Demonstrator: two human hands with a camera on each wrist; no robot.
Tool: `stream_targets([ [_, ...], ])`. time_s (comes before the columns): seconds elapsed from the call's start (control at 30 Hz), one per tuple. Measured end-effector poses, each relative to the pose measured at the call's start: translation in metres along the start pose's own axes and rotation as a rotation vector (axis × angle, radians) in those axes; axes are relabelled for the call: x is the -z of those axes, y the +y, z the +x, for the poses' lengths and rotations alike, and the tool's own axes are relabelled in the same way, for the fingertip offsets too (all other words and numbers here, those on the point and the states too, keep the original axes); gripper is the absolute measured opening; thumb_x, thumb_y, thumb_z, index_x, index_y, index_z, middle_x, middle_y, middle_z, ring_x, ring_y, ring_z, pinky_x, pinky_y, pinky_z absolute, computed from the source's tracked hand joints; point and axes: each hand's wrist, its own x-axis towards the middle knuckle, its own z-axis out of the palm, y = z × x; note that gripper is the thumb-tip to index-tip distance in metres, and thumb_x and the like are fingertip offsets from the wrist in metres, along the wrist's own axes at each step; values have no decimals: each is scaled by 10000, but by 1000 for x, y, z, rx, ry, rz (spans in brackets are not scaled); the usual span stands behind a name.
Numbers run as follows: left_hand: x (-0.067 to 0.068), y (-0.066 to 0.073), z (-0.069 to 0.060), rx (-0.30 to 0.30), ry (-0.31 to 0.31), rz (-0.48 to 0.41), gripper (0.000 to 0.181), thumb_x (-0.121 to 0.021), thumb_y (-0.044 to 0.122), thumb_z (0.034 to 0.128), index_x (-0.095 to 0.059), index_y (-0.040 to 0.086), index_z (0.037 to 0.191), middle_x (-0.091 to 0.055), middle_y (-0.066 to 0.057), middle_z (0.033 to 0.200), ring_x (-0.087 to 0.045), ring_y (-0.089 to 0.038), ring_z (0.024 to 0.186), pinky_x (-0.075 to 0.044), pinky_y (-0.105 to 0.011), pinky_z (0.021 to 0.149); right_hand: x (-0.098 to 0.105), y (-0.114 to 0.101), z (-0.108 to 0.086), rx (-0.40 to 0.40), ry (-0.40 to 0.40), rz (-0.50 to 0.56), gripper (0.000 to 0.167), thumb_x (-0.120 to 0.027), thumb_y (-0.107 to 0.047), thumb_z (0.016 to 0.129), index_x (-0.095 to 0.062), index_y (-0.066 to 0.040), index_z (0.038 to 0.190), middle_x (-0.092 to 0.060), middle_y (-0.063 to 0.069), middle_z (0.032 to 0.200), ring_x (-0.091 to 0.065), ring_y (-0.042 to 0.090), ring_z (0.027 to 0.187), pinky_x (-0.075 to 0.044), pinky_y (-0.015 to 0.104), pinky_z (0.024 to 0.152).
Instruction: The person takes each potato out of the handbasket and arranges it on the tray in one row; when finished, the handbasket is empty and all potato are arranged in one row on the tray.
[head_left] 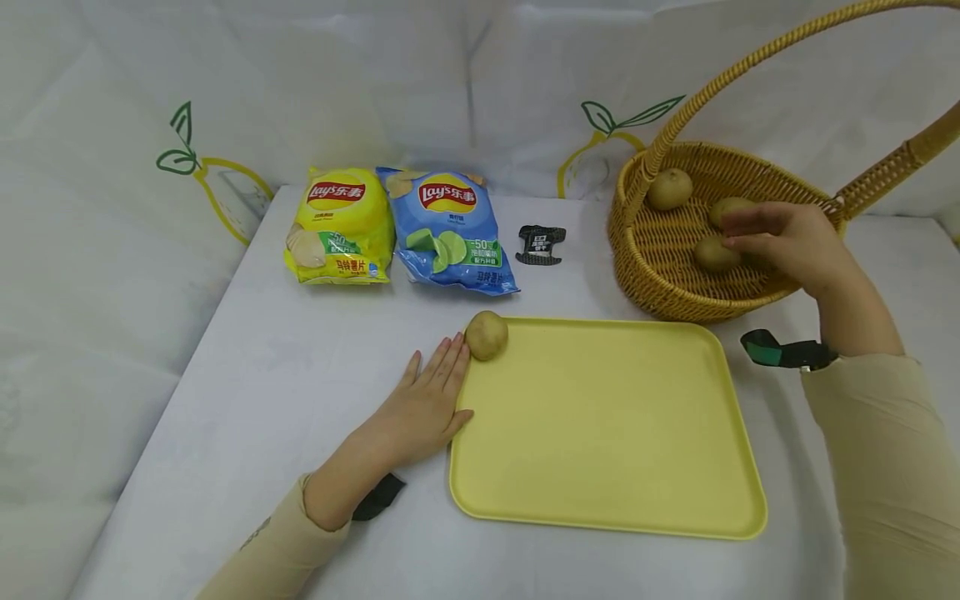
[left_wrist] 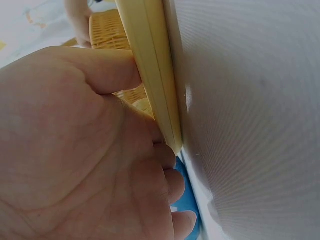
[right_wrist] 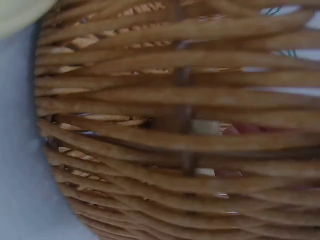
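A round, tan potato-like item [head_left: 487, 335] sits at the upper left corner of the yellow tray [head_left: 607, 425]. The left hand [head_left: 423, 408] lies along the tray's left edge, fingers straight and close to that item; in the left wrist view its thumb touches the tray's side [left_wrist: 152, 65]. Over the wicker basket [head_left: 667, 292], the right hand [head_left: 795, 246] reaches in with thumb and fingers apart. Similar round items lie inside, one [head_left: 716, 254] beside the thumb, another [head_left: 670, 189] farther left. Basket weave [right_wrist: 175, 100] hides most of the hand in the right wrist view.
Behind the tray stand a yellow chip bag [head_left: 341, 225] and a blue chip bag [head_left: 450, 229], with a small black packet [head_left: 541, 244] to their right. The basket's tall handle [head_left: 750, 58] arches over it at the back right.
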Motion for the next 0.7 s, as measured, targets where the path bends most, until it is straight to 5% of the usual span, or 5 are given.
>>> stream_targets([
  [0.17, -1, 0, 0, -3, 4, -5, 742, -421, 383, 997, -55, -27, 1496, 33, -160, 1567, 53, -276, 1431, -32, -522, 1118, 0, 3, 7, -16, -26, -82, 522, -649, -311, 897, -544, -14, 1313, -563, -272, 1009, -473, -22, 1012, -365, 101, 809],
  [0.27, -1, 0, 1, -2, 7, 3, 742, -420, 385, 996, -57, -27, 1496, 31, -161, 1567, 51, -277, 1431, -35, -522, 1118, -1, 2, 10, -29, -63, -142, 580, -663, -321, 885, -509, 23, 1327, -617, -26, 1173, -457, 184, 1153, -346, 313, 988],
  [0.4, -1, 0, 1, -4, 10, 10, 741, -420, 384, 997, -60, -29, 1495, 25, -164, 1566, 47, -279, 1431, -38, -525, 1117, -2, 2, 14, -44, -141, -196, 595, -666, -276, 884, -468, 58, 1335, -420, 320, 1345, -325, 452, 1241, -238, 592, 1009],
  [0.7, 0, 0, -1, -3, 10, 10, 736, -422, 376, 997, -65, -34, 1494, 19, -169, 1565, 39, -284, 1431, -43, -528, 1116, -5, -1, 17, -44, -229, -213, 597, -721, -229, 841, -496, 35, 1327, -352, 345, 1387, -266, 490, 1283, -216, 621, 1010],
])
